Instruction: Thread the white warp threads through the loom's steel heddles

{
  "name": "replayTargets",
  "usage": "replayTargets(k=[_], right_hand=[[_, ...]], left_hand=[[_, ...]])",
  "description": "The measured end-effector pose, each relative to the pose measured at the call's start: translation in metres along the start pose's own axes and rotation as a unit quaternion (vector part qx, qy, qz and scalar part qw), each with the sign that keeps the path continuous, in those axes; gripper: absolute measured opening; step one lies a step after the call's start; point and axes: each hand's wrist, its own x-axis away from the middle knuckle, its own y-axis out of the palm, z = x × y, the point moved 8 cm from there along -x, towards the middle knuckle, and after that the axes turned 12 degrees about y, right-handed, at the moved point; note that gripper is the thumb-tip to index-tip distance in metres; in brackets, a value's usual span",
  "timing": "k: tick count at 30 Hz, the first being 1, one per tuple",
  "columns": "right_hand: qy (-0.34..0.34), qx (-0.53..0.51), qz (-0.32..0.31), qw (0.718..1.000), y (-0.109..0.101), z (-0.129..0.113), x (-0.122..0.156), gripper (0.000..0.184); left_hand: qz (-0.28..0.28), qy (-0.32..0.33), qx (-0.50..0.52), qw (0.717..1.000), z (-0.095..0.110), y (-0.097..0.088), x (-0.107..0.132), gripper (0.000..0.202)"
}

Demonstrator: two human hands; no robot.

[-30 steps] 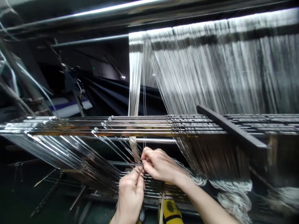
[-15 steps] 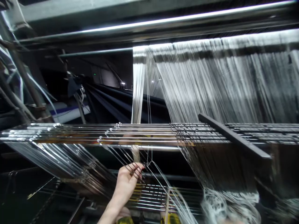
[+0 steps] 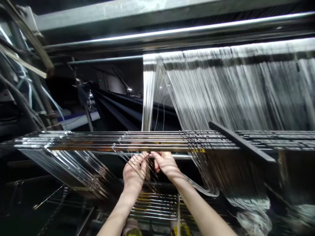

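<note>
My left hand [image 3: 135, 168] is pinched closed just below the row of thin metal bars [image 3: 152, 139], with several thin heddle wires [image 3: 129, 161] slanting across its fingers. What its fingertips grip is too small to make out. My right hand [image 3: 167, 164] meets it from the right, thumb and index finger pressed together on fine warp threads. A strand of pale warp threads [image 3: 205, 190] trails from beside the right wrist. Behind the hands a narrow bundle of white warp threads [image 3: 147, 98] hangs down. A few loose threads [image 3: 163, 116] curve beside it.
A wide sheet of warp threads [image 3: 221, 88] fills the right side. A dark flat bar [image 3: 242, 141] lies slantwise over the metal bars. More heddle wires [image 3: 71, 167] hang at left. Tangled white yarn [image 3: 254, 219] sits low right; lower bars [image 3: 155, 209] run beneath my hands.
My right hand has come in beside the left. The left hand has risen to the metal bars. The two thin threads above, taut before, now hang slack, and the strand has shifted right.
</note>
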Motion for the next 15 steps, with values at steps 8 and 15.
replayTargets(k=[8, 15], right_hand=[[-0.026, -0.028, 0.044, 0.998, -0.035, 0.017, 0.010, 0.049], [-0.056, 0.004, 0.067, 0.996, -0.038, 0.015, 0.012, 0.039]], left_hand=[[-0.039, 0.016, -0.138, 0.989, 0.001, -0.001, -0.011, 0.024], [-0.111, 0.019, -0.181, 0.977, 0.017, 0.026, -0.011, 0.033]])
